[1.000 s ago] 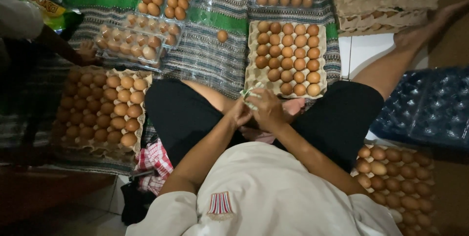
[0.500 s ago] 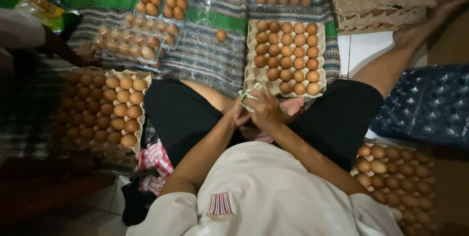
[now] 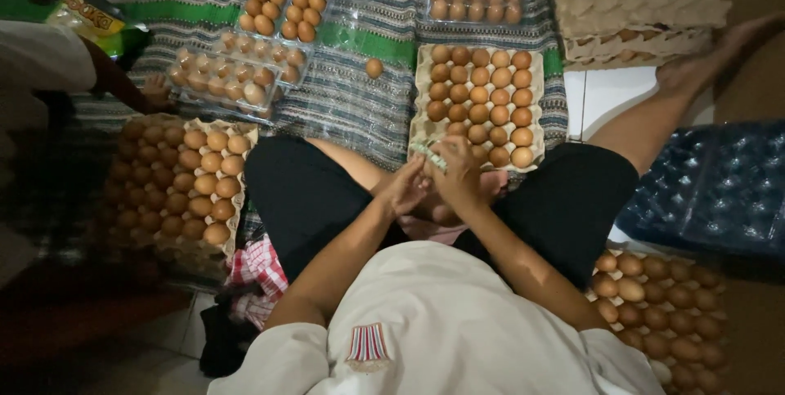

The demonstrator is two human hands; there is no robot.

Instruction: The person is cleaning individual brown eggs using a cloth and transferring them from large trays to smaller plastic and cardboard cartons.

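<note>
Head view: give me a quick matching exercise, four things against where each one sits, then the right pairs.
Things:
1. loose egg
2. blue trays
3. red checked cloth
4. small pale green thing

Places:
A. on the floor beside the person's left thigh
B. alone on the striped mat, between the clear cartons and the cardboard tray
C. pinched between the left hand and right hand
D. stacked at the right edge, beyond the right knee

Pairs: 1-B, 2-D, 3-A, 4-C
</note>
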